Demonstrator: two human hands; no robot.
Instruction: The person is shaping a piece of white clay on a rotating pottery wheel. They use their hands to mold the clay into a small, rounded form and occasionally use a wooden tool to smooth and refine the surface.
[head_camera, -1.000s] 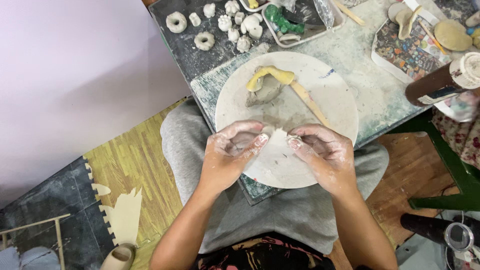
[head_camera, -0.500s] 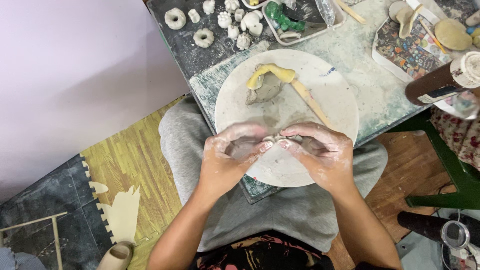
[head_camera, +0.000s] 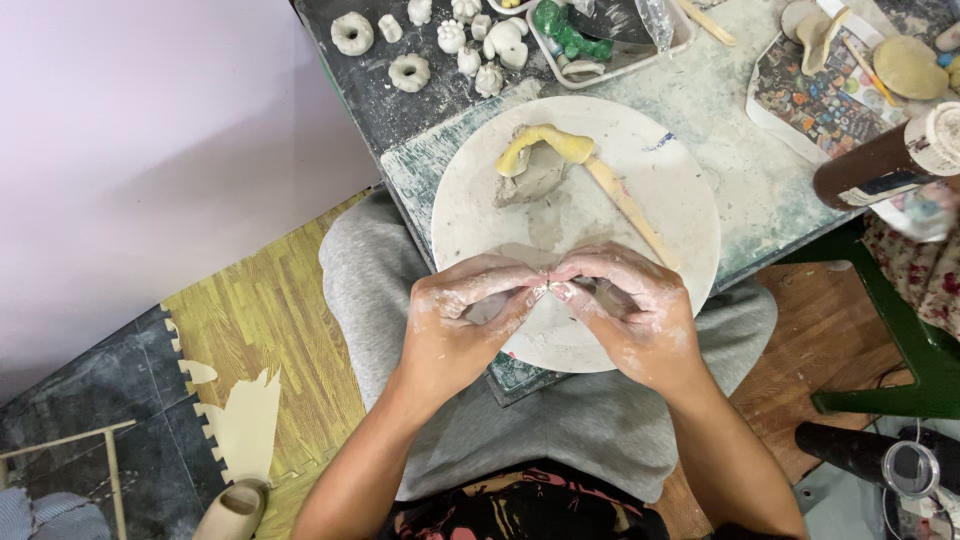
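Pinching a small clay piece (head_camera: 541, 290) from both sides over the near edge of the round white board (head_camera: 680, 180) on the bench (head_camera: 740, 150): left hand (head_camera: 460, 320) and right hand (head_camera: 630, 310), clay-smeared, fingertips meeting. Farther back on the board, a yellow sponge (head_camera: 545, 145) over a grey clay lump (head_camera: 535, 182), beside a wooden tool (head_camera: 625, 205). Beyond, small white clay figures (head_camera: 455, 40).

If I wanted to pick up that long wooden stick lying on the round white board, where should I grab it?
Probably the bare middle of the wooden stick, coming from above and from the right. Its upper end lies under a yellow sponge beside a clay lump, and its lower end runs in behind the right hand.
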